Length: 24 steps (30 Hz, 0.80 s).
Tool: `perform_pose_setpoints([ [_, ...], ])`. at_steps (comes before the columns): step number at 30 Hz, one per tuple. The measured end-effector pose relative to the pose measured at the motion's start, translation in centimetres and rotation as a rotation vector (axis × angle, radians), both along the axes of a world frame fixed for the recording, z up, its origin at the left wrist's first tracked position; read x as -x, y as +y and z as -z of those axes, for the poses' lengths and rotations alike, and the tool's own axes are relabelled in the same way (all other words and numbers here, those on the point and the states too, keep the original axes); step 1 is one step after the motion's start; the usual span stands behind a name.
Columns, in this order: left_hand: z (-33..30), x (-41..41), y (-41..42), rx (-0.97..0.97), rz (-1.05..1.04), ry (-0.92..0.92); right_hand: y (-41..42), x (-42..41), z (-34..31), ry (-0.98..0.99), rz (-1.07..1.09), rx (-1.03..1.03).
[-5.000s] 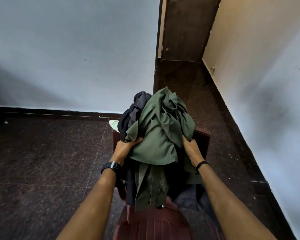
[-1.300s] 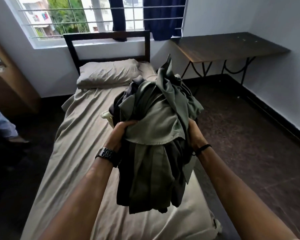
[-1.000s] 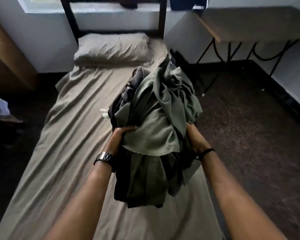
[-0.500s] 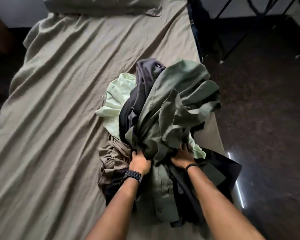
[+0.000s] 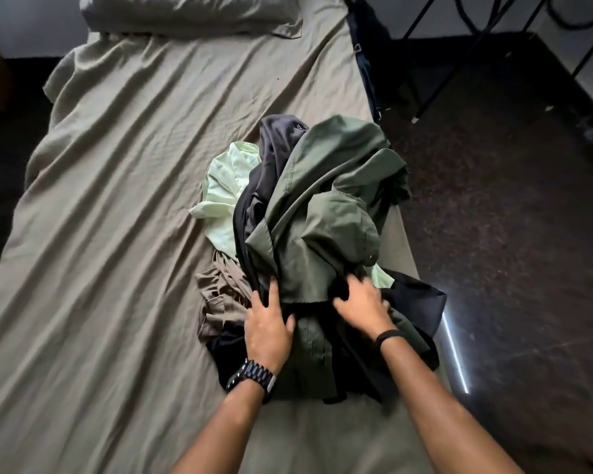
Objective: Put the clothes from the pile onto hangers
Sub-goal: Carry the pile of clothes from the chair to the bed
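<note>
1. Nearest me, my left hand (image 5: 267, 328) lies flat, fingers spread, on the heaped pile of crumpled clothes (image 5: 308, 254); my right hand (image 5: 362, 304) rests loosely open beside it, gripping nothing.
2. I'd lift the top olive-green woven shirt (image 5: 326, 213) by its collar, slowly.
3. Beyond, the wrinkled khaki bedsheet (image 5: 134, 165) and soft grey pillow (image 5: 185, 12).

From my head, 1 wide-angle camera looks steeply down, close over my hands and the bed (image 5: 117, 234) ahead.
</note>
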<state>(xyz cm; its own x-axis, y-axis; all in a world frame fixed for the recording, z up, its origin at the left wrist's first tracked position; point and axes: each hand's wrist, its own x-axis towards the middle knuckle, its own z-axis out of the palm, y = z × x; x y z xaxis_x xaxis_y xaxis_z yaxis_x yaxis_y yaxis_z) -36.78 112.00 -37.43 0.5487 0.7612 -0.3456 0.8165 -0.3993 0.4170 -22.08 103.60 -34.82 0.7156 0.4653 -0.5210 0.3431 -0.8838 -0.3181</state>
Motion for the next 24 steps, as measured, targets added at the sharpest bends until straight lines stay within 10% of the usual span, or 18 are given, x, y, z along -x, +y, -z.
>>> perform_pose_setpoints([
  [5, -2.9, -2.3, 2.3, -0.022, -0.095, -0.053, 3.2, -1.0, -4.4, -0.077, 0.141, -0.516],
  [12, -0.7, -0.9, 0.0, 0.095, -0.147, 0.126, 4.4, -1.0, 0.7, 0.013, -0.143, 0.144],
  [19, 3.7, -2.8, 4.0, 0.717, -0.861, -0.390, 3.8, -4.2, 5.9, 0.116, 0.206, -0.055],
  [24, 5.8, -4.6, 6.9, 0.790, -0.753, -0.626, 5.2, -8.7, 6.1, 0.413, 0.277, -0.275],
])
